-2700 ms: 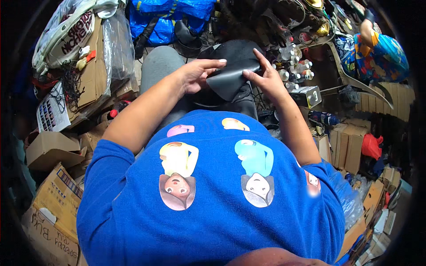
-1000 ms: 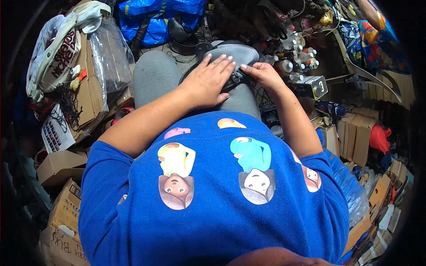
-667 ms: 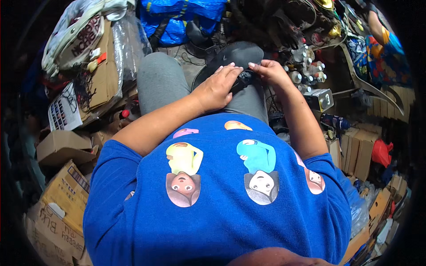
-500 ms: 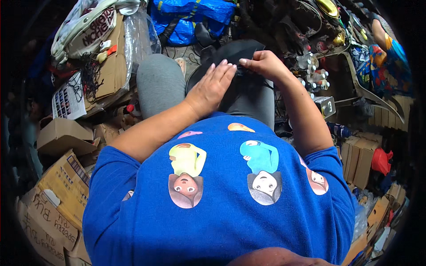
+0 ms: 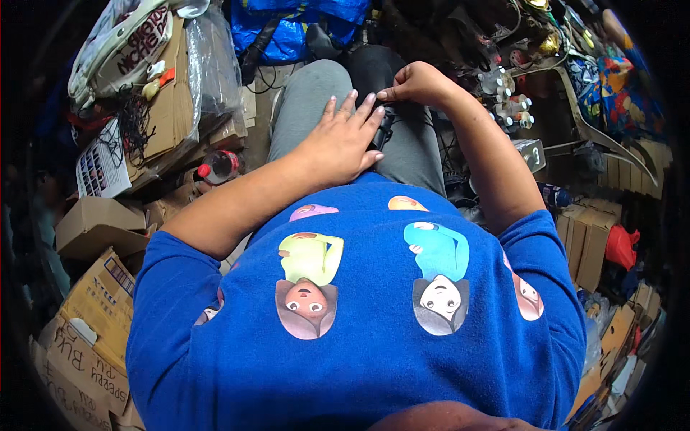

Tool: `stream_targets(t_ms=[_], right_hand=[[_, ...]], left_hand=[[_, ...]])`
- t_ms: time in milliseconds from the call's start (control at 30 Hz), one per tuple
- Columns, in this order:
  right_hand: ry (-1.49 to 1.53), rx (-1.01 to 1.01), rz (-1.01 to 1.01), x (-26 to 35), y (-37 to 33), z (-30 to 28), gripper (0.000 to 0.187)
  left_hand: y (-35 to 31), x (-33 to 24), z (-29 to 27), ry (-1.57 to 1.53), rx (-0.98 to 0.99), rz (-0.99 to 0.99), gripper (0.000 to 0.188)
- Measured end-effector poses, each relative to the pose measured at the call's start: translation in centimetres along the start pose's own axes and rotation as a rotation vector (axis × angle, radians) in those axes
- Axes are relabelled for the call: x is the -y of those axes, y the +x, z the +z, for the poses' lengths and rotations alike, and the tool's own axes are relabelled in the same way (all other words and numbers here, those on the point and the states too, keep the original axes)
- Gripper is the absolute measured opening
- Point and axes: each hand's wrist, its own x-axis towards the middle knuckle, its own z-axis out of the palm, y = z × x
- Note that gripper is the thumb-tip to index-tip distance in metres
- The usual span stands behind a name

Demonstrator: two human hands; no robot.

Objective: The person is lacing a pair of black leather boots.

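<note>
Left hand (image 5: 341,140) splays across a smooth black leather-like piece (image 5: 375,66), long axis pointing forward; right hand (image 5: 422,85), fingertips together over it, grip unclear. Left of it, handwriting (image 5: 104,375) marks a brown cardboard box (image 5: 80,366).

The rounded, flat black piece (image 5: 372,63) lies over the right grey-trousered leg (image 5: 413,158), with the blue plastic bag (image 5: 295,32) beyond, white-capped clear bottles (image 5: 512,109) rightward and flat brown cardboard (image 5: 169,97) leftward.

The blue cartoon-print shirt (image 5: 370,280) has 2 short sleeves (image 5: 180,269), the trousers (image 5: 310,97) apparently plain grey.
</note>
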Motion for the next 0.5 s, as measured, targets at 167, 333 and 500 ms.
stream_targets(t_ms=[167,333,500], right_hand=[[0.216,0.081,-0.034,-0.7,-1.1,0.2,0.040],[0.063,0.043,0.045,0.7,-1.5,-0.2,0.030],[0.149,0.022,0.006,0.1,-2.0,0.9,0.028]], left_hand=[[-0.6,1.0,0.6,-0.199,-0.271,0.180,0.063],[-0.8,1.0,1.1,-0.359,-0.321,0.184,0.055],[-0.9,1.1,-0.2,-0.416,-0.253,0.148,0.038]])
